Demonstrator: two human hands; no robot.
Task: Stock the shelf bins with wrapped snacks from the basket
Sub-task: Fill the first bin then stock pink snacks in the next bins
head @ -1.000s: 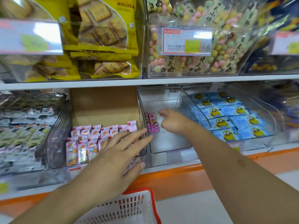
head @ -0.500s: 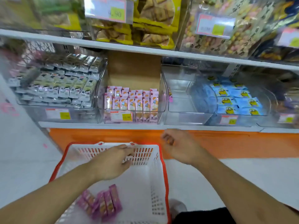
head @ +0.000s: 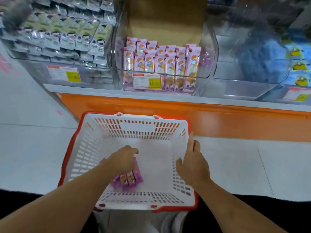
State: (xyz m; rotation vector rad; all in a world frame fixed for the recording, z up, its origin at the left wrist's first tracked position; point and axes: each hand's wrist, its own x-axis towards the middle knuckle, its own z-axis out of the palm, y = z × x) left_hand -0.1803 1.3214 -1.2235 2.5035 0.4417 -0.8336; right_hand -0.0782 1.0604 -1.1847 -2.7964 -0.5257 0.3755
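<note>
A white basket with a red rim [head: 134,118] stands on the floor below the shelf. Several purple wrapped snacks [head: 130,179] lie side by side on its bottom, toward the near left. My left hand [head: 122,158] is down inside the basket on the far ends of those packets, its fingers curled over them. My right hand [head: 191,163] rests on the basket's right rim with its fingers straight. Up on the shelf, a clear bin [head: 235,71] right of the pink packets looks nearly empty; blur hides its contents.
A clear bin of upright pink snack packets [head: 161,63] with a price tag sits straight ahead. Grey-green packets [head: 67,39] fill the bin to the left, and blue packets [head: 297,68] fill the one at far right. An orange shelf base [head: 218,118] runs behind the basket.
Both hands left the shelf bins and came down to the basket. My left hand went from the far rim onto the purple snacks, and my right hand settled on the right rim.
</note>
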